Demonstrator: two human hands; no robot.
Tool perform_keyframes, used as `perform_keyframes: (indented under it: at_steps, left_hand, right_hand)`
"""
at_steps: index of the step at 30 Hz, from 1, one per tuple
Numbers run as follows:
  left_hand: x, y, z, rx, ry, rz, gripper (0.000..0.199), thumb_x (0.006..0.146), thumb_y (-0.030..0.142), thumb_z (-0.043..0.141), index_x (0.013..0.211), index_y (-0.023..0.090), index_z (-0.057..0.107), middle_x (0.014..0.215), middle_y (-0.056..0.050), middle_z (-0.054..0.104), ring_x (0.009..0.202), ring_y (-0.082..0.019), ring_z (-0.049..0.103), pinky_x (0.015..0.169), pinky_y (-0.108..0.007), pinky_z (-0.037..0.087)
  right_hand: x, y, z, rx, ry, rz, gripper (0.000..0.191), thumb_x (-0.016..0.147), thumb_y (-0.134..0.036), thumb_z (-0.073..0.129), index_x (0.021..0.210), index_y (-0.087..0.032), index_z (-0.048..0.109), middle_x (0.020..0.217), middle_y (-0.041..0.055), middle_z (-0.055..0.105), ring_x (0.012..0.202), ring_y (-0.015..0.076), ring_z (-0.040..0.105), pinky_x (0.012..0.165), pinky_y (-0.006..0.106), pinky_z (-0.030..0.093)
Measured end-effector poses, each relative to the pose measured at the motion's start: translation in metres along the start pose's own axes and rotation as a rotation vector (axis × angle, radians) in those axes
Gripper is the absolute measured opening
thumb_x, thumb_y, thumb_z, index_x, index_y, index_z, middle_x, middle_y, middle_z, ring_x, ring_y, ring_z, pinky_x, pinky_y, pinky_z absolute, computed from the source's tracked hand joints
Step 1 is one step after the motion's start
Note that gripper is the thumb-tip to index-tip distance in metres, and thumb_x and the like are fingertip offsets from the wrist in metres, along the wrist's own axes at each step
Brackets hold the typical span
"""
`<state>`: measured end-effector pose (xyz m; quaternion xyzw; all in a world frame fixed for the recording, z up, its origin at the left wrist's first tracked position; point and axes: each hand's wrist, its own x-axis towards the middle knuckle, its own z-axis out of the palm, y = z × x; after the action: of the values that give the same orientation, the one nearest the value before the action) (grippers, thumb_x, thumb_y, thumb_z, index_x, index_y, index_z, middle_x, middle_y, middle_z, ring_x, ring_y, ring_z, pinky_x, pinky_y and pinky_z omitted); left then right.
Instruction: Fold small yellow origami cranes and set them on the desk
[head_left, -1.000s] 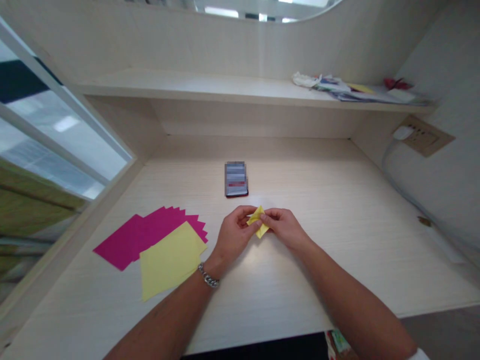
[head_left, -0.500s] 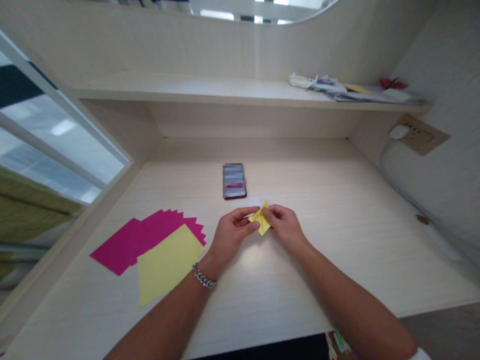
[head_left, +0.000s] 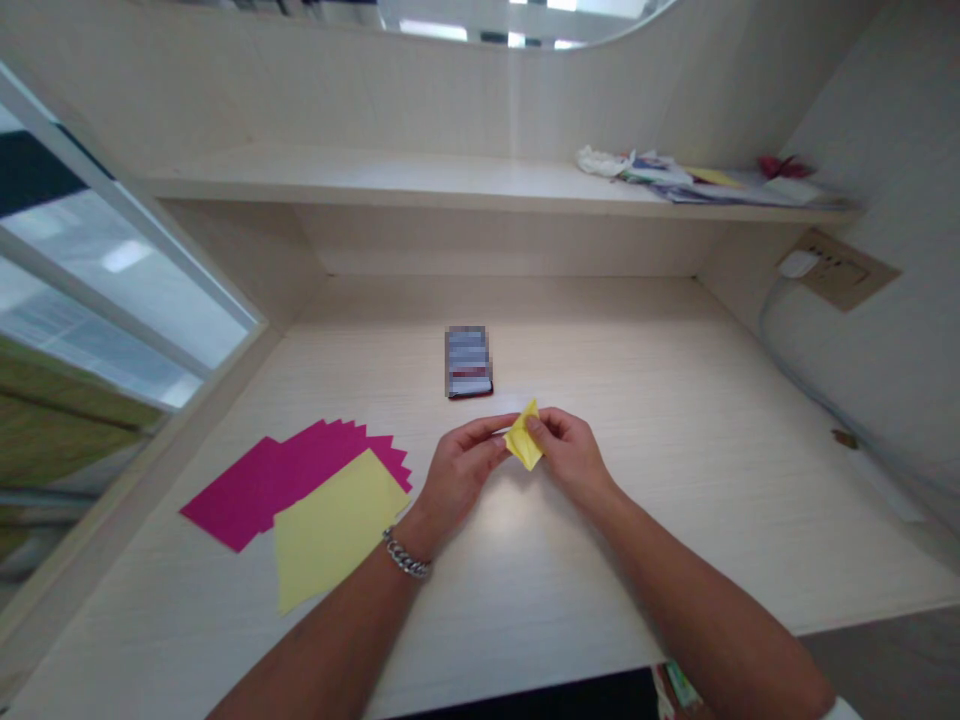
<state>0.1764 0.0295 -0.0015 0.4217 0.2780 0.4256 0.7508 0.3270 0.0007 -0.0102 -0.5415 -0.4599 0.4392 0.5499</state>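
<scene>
A small piece of folded yellow paper [head_left: 524, 446], creased into a pointed diamond-like shape, is held up between my two hands just above the desk. My right hand [head_left: 571, 450] pinches it from the right, thumb on the front face and fingers behind. At its left corner is my left hand [head_left: 463, 465], thumb and fingers closed about the edge, the index finger reaching toward the upper back. Left of my left forearm lies a flat yellow sheet [head_left: 337, 530], partly covering a fanned stack of magenta sheets [head_left: 300, 475].
A phone [head_left: 469, 362] with a blurred screen lies on the desk [head_left: 600, 350] beyond my hands. Papers and scraps [head_left: 675, 180] sit on the shelf [head_left: 375, 180] above. A plug [head_left: 799, 263] is in the right wall's socket, its cable [head_left: 795, 370] running along the desk's side.
My left thumb has slid left off the front of the folded yellow paper to its left corner, exposing more of that face. My right hand keeps its pinch.
</scene>
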Motion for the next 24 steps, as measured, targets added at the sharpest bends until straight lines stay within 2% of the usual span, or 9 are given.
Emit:
perform_keyframes:
  at_steps: [6, 13, 24]
  left_hand:
    - [0.0046, -0.0072, -0.0013, 0.113, 0.143, -0.046, 0.021, 0.067, 0.018, 0.069, 0.088, 0.015, 0.071, 0.088, -0.007, 0.071, 0.08, -0.019, 0.064, 0.075, -0.032, 0.052]
    - [0.0035, -0.0056, -0.0008, 0.056, 0.079, -0.07, 0.023, 0.07, 0.023, 0.07, 0.091, 0.014, 0.069, 0.093, -0.009, 0.069, 0.084, -0.018, 0.064, 0.078, -0.032, 0.052]
    - [0.0044, -0.0065, -0.0075, 0.12, 0.023, -0.064, 0.029, 0.068, 0.021, 0.073, 0.095, 0.012, 0.069, 0.092, -0.01, 0.07, 0.082, -0.018, 0.065, 0.079, -0.034, 0.052]
  right_hand:
    - [-0.006, -0.002, 0.0023, -0.256, 0.002, -0.077, 0.026, 0.084, -0.041, 0.053, 0.085, -0.017, 0.064, 0.079, 0.0044, 0.064, 0.071, 0.0158, 0.056, 0.061, 0.025, 0.042]
    - [-0.0086, -0.0057, 0.0013, -0.389, 0.052, -0.121, 0.024, 0.086, -0.037, 0.05, 0.086, -0.018, 0.064, 0.081, 0.0048, 0.065, 0.072, 0.0161, 0.057, 0.063, 0.026, 0.042]
    - [-0.003, -0.0059, -0.002, -0.286, 0.017, -0.035, 0.025, 0.082, -0.037, 0.056, 0.084, -0.016, 0.069, 0.075, 0.0051, 0.068, 0.066, 0.0162, 0.059, 0.059, 0.026, 0.043]
